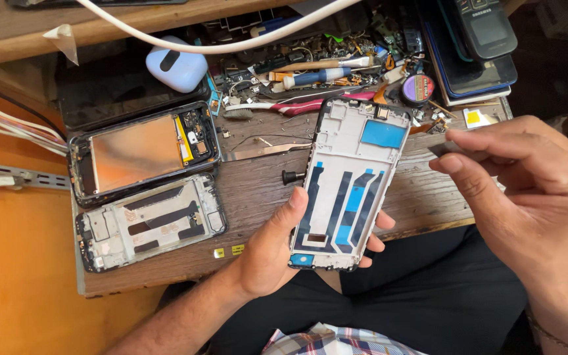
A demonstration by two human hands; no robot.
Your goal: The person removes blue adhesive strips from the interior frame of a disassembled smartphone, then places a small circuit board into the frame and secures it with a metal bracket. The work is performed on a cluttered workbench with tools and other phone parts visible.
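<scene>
Phone frame held up, adhesive liners partly off

The left hand (pixel 272 246) grips a white phone mid-frame (pixel 350 184) above the lap, blue liner strips remaining; the right hand (pixel 527 197) pinches a small grey strip (pixel 443 150). Farther off on the wooden bench (pixel 258 190), a second frame (pixel 149 222), an opened phone (pixel 142 151) and tweezers (pixel 264 152) lie unassembled.

White phone frame (pixel 352 181) striped with black and bright blue strips; coppery-orange plate inside the black opened phone (pixel 142 151); pale lavender earbud case (pixel 176 64); weathered brown wooden bench (pixel 258 190); plaid cloth (pixel 336 342), red-blue-white.
</scene>
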